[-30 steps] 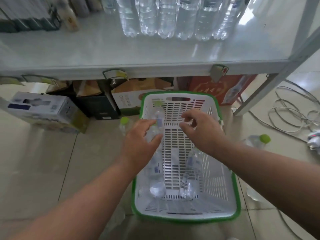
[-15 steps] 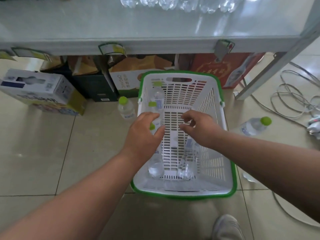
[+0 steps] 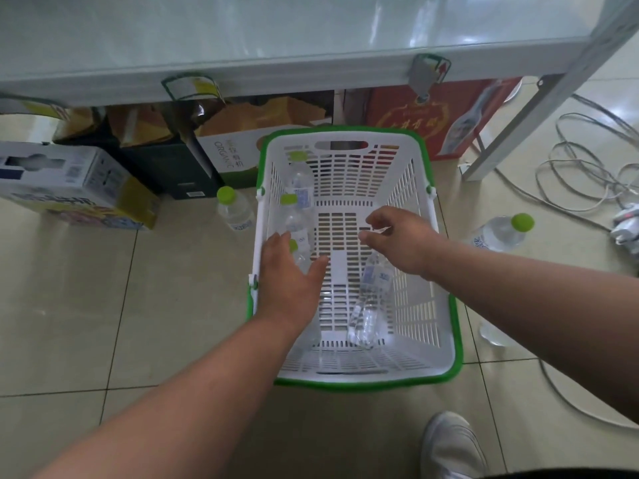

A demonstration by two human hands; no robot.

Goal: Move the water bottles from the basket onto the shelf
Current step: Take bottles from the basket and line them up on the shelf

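A white slotted basket with a green rim (image 3: 446, 344) stands on the floor below the pale shelf (image 3: 276, 32). Several clear water bottles with green caps lie inside: two along the left wall (image 3: 300, 183), one under my left hand, and one on the right side (image 3: 371, 295). My left hand (image 3: 288, 281) is spread, fingers apart, over the left bottle near its green cap, holding nothing. My right hand (image 3: 403, 236) hovers above the right bottle with fingers curled loosely apart, empty.
Two loose bottles stand on the floor: one left of the basket (image 3: 235, 210), one to the right (image 3: 501, 231). Cardboard boxes (image 3: 76, 188) sit under the shelf. White cables (image 3: 587, 174) coil at right. A shelf leg (image 3: 511, 129) and my shoe (image 3: 453, 447) are nearby.
The view has tilted down and the shelf bottles have left the frame. Both hands have lowered into the basket and moved apart, the left toward the left-side bottles, the right over the right bottle.
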